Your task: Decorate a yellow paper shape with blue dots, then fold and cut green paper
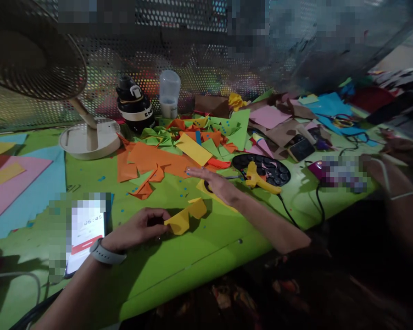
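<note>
Head view. We note our left hand (pixel 147 225) low over the green tabletop (pixel 192 261), a pale watch strap (pixel 106 255) round the wrist. Thumb and fingers pinch the near end of a folded yellow paper piece (pixel 179 222), which sticks out to the right, notched near its middle. Whether its far end touches the tabletop we cannot say.

Our right hand (pixel 216 183) is stretched out, fingers extended toward the orange paper (pixel 161 160), gripping nothing that we can see; its underside is hidden. Below it, partly covered, lie what look like scissors, blade (pixel 233 177) pointing right, and a yellow sheet (pixel 224 200). The yellow piece sits between our two hands, nearer the left.

Beside the right forearm, a yellow glue gun (pixel 256 176) lies over the edge of a round black tray (pixel 237 161). Beyond the hands: green and orange scraps in a loose heap, a yellow strip (pixel 194 149) on top. Behind them stand a black bottle (pixel 135 107) and a clear bottle (pixel 170 87); left of these, the fan base (pixel 70 143).

By the left wrist, a lit phone (pixel 86 224); farther left, blue and pink sheets (pixel 20 176). At far right, another person's hand (pixel 378 176), blurred, near a purple object (pixel 317 170); its grip we cannot make out.
</note>
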The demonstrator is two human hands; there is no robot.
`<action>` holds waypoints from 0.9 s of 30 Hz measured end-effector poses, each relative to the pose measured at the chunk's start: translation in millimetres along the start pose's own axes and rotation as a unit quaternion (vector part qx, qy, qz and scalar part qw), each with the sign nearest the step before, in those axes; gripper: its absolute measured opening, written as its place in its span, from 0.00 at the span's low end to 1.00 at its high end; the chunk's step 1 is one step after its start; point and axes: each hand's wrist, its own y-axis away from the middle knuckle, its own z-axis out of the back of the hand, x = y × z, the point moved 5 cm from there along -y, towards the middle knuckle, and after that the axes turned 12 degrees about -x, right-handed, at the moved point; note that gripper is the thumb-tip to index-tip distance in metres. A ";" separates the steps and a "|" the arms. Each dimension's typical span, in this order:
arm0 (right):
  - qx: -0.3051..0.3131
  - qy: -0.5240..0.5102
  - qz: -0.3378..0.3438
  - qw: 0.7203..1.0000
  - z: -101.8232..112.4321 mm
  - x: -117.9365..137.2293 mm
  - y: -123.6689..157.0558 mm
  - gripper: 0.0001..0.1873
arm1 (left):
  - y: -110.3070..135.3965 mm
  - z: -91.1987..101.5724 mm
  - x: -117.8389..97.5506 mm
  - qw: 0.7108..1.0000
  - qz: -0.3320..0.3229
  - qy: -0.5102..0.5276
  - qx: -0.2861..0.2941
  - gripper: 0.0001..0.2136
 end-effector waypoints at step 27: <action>0.045 0.378 0.296 0.876 -39.5 19.9 67.2 0.29 | -13.3 -2.7 -12.8 0.995 -0.003 0.102 -0.016 0.10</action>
